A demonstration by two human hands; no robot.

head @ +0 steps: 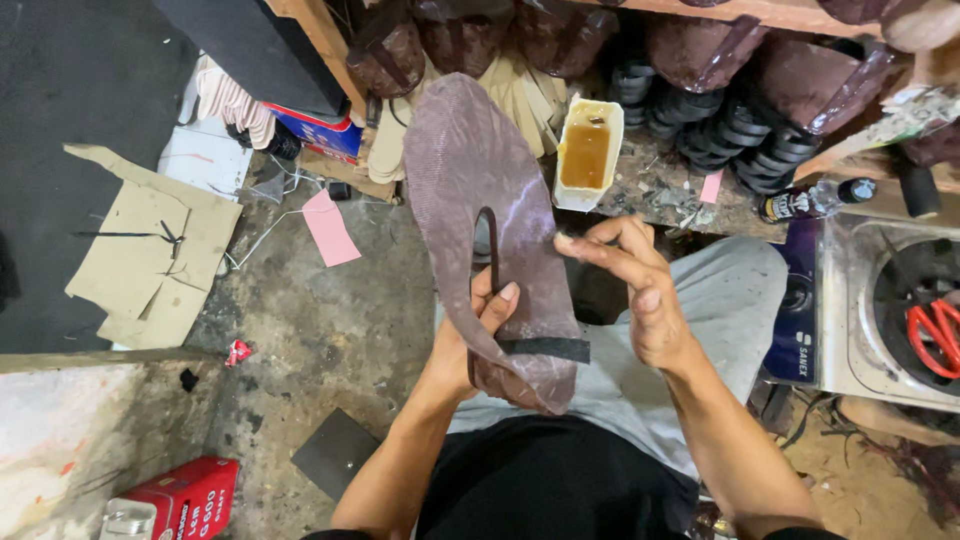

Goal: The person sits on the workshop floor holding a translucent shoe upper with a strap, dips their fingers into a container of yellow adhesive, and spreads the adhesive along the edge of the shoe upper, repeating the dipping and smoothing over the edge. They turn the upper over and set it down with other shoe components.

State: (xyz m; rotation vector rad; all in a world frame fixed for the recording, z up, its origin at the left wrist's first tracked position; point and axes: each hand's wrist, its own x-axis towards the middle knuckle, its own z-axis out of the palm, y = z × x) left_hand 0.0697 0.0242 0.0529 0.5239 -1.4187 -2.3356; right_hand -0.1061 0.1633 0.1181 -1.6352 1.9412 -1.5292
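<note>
Two hands: both on one sole, held above the lap.
Sole (pixel 470 190): purple-brown, long axis running up and away from the person, toe end far, heel end near.
Left hand (pixel 470 345): fingers wrapped round the heel end, thumb on the face beside the dark strap (pixel 492 262).
Right hand (pixel 640 290): fingers pressed together, tips pinching the sole's right edge; sole lies to their left.
Glue tub (pixel 586 152): one, on the bench behind.
Scissors (pixel 938 335): one red pair, far right.
</note>
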